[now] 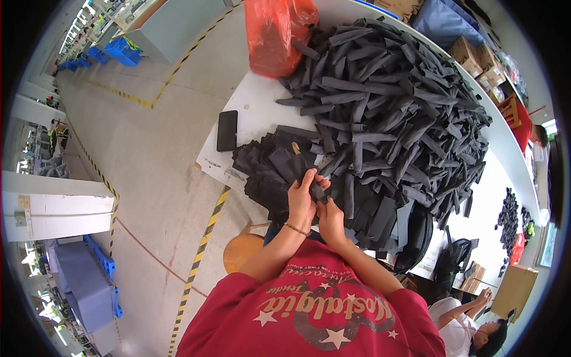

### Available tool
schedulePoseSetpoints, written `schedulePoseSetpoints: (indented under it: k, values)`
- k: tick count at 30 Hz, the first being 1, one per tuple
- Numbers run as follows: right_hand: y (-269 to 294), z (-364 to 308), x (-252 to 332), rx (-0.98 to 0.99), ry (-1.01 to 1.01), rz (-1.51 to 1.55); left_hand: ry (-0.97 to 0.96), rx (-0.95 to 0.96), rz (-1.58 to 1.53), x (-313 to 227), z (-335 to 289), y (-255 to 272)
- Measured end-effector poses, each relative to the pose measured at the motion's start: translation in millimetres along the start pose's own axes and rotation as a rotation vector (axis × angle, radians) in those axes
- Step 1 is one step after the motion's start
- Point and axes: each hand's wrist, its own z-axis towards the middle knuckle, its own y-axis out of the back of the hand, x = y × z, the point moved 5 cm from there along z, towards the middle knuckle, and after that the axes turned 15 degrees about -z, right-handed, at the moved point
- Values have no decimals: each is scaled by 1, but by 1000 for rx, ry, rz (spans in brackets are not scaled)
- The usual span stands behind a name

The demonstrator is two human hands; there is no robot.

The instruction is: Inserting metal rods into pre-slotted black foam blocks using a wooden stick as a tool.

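Both of my hands meet on one dark fabric tube (301, 166), close to my body over the table's near edge. A slim gold-coloured tip (295, 148) sticks out of its far end; what lies inside is hidden. My left hand (302, 199) is closed around the tube with the thumb on top. Just to the right and nearer me, my right hand (331, 219) pinches its lower end. Under and left of the hands lies a heap of flat dark fabric pieces (262, 163). Beyond and to the right rises a large pile of similar dark fabric tubes (398, 101).
A black phone (226, 131) lies on the white table (253, 98) at left. A red plastic bag (276, 41) stands at the far edge. Near me are a round wooden stool (241, 253) and a black bag (416, 238). One co-worker (458, 315) sits at lower right.
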Motion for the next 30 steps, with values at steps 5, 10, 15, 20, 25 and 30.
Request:
schedulePoseSetpoints:
  k: [5, 10, 15, 20, 25, 30]
  values:
    - [5, -24, -7, 110, 39, -16, -59, -32, 12, -20, 7, -9]
    - [29, -37, -14, 223, 58, -17, -114, -119, 166, -33, 15, -6]
    - [64, -60, -14, 263, 173, -181, -43, -113, 146, -21, 13, 2]
    - [82, -55, -10, 225, 121, -223, 23, 17, 154, -10, 25, 3]
    - [74, -36, -9, 249, -36, -63, 184, -74, 255, 4, 6, -3]
    - [79, -63, -17, 429, 47, -115, -12, -86, 27, -35, 62, 23]
